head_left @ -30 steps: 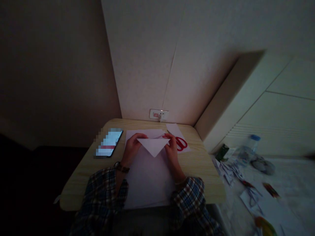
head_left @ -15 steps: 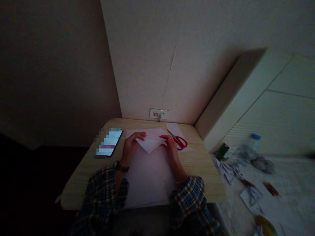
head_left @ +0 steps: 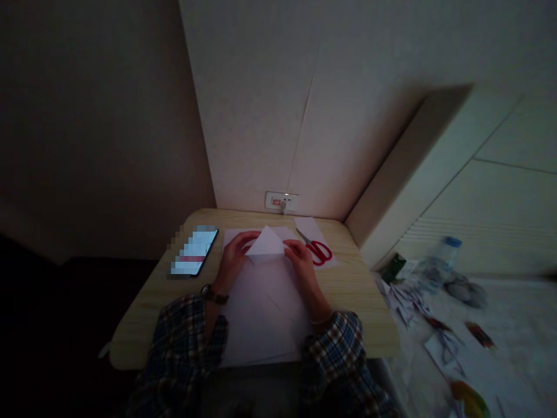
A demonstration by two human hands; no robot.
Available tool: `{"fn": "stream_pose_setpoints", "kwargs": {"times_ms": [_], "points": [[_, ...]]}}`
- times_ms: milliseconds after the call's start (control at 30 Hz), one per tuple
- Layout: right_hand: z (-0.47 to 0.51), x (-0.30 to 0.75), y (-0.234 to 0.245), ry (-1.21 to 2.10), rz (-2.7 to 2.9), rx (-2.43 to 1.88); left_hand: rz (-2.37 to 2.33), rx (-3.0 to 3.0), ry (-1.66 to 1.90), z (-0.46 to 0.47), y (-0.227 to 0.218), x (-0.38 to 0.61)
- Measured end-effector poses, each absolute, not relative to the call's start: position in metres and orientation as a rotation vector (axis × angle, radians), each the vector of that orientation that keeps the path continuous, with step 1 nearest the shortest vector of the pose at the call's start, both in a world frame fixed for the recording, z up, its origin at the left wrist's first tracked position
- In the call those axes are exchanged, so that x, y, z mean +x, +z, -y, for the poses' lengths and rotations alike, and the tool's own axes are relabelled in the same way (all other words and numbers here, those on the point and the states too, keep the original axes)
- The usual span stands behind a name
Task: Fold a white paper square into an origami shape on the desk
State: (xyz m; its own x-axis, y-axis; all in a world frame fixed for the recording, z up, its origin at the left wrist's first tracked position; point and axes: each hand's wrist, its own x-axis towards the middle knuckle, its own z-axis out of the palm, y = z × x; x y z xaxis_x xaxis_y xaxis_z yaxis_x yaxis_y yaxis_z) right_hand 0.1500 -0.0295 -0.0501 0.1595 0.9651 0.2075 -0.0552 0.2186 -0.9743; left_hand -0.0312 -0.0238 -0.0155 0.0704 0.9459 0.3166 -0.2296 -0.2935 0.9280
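Note:
A folded piece of white paper [head_left: 267, 244] is held up between my two hands, its triangular point facing away from me. My left hand [head_left: 235, 253] grips its left corner, and my right hand [head_left: 299, 254] pinches the right corner. Under both hands lie large white sheets [head_left: 261, 319] on the small wooden table [head_left: 357, 313]. Just right of my right hand, red-handled scissors [head_left: 319, 251] rest on a smaller white paper piece [head_left: 305, 223]. Parts of my left fingers are hidden behind the folded paper.
A phone [head_left: 194, 252] with a lit, partly blurred screen lies at the table's left. A wall socket [head_left: 282, 201] sits behind the table. On the pale surface to the right are paper scraps [head_left: 404, 302], a blue-capped plastic bottle [head_left: 440, 261] and a dark green packet [head_left: 394, 267].
The folded paper has turned over in my hands: its point, which faced toward me, now faces away. Both hands stay at its sides.

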Motion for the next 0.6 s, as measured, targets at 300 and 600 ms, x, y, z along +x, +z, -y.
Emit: {"fn": "stream_pose_setpoints", "kwargs": {"times_ms": [300, 600], "points": [[0.0289, 0.1510, -0.0538, 1.030, 1.150, -0.989, -0.881, 1.247, 1.456, 0.0258, -0.0069, -0.0279], [0.0318, 0.1482, -0.0480, 1.191, 1.158, -0.970, -0.914, 1.394, 1.489, 0.0221, -0.0124, -0.0297]]}}
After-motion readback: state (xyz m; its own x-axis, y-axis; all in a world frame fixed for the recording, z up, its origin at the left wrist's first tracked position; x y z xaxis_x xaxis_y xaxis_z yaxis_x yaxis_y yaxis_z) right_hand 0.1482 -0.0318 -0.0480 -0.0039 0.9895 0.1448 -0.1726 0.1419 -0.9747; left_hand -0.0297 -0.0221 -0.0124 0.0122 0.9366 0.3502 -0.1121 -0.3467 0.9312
